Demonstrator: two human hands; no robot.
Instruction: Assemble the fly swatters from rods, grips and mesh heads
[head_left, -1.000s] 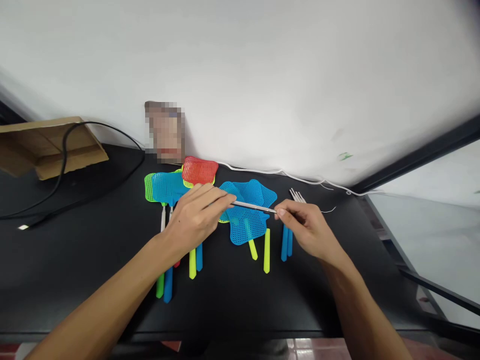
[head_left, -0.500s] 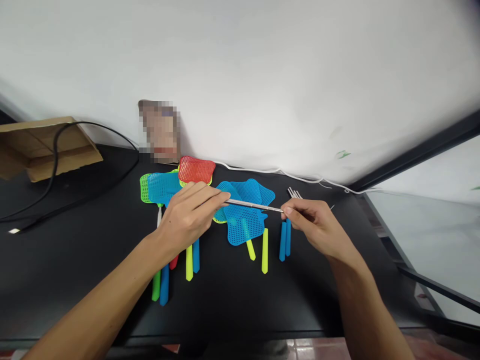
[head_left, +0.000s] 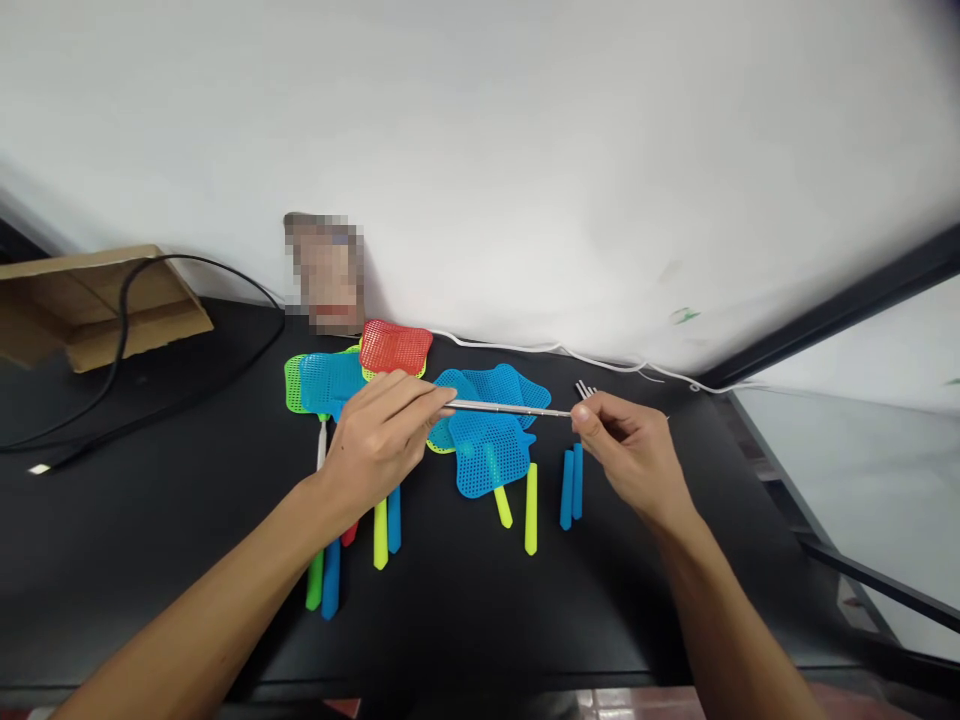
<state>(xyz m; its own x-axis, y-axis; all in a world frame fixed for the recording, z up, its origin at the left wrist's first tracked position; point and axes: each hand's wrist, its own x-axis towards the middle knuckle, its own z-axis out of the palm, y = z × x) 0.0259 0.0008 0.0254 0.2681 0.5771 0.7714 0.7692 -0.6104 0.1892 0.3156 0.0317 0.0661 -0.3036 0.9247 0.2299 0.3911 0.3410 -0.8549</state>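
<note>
While I watch through the head view, one slim metal rod (head_left: 510,408) spans left hand (head_left: 386,435) to right hand (head_left: 626,445).
Rod: one, shiny, straight, stepped in sections, nearly level, raised over the black tabletop (head_left: 465,610); I log the left fingers pinched narrow on one end, right thumb and fingers closed on the other. Blue mesh heads (head_left: 493,470): flat, round-cornered, perforated, overlapping below the rod, count unclear to me. Red mesh head (head_left: 395,347): one, same make. Yellow handles (head_left: 531,510): two, smooth, pointed ends, near the blue pile. Blue handles (head_left: 567,490): two, side by side, near the right hand. Left cluster: five handles, one green (head_left: 314,580), two blue, one red, one yellow. Cardboard box (head_left: 142,310): one, brown, open. Black cable (head_left: 187,258): one, looped.
</note>
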